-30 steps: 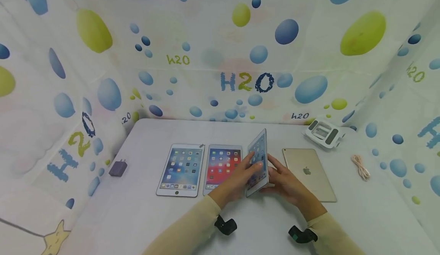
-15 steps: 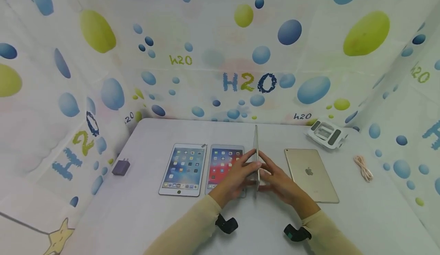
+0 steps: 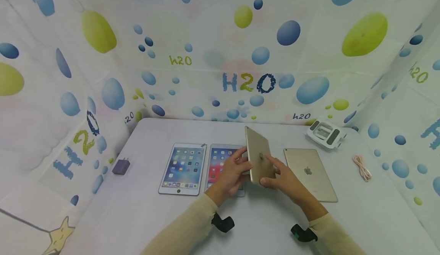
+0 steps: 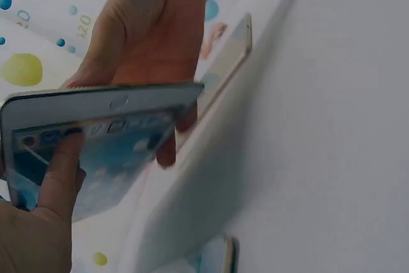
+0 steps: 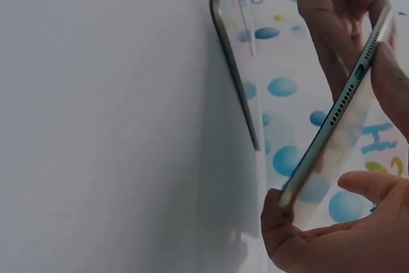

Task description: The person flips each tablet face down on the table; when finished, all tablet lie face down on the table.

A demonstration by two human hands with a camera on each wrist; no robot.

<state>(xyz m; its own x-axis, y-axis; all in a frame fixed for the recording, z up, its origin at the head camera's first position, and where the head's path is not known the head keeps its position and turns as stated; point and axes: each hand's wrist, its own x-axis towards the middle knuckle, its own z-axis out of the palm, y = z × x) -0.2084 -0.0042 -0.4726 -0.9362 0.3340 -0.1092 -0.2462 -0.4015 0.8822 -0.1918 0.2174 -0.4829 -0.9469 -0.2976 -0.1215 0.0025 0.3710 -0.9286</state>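
Observation:
A gold-backed tablet (image 3: 256, 144) stands tilted up between my two hands, its back with the apple mark facing right. My left hand (image 3: 228, 172) grips it from the screen side, near its left edge. On the back, my right hand (image 3: 287, 178) holds it with index finger near the logo and thumb low down. The left wrist view shows a finger against the lit screen of the tablet (image 4: 115, 158). In the right wrist view, fingers of the right hand (image 5: 345, 241) curl round a corner beside the port edge.
Two lit tablets, one with a blue screen (image 3: 182, 167) and one with a red-blue screen (image 3: 216, 159), lie at left. A gold tablet (image 3: 313, 182) lies face down at right. Around them are a purple charger (image 3: 121, 167), a white holder (image 3: 325, 133) and a coiled cable (image 3: 362, 168).
The held tablet has turned from showing its screen, through edge-on, to showing its gold back. The right hand's fingers have shifted onto the back; the lying things have stayed put.

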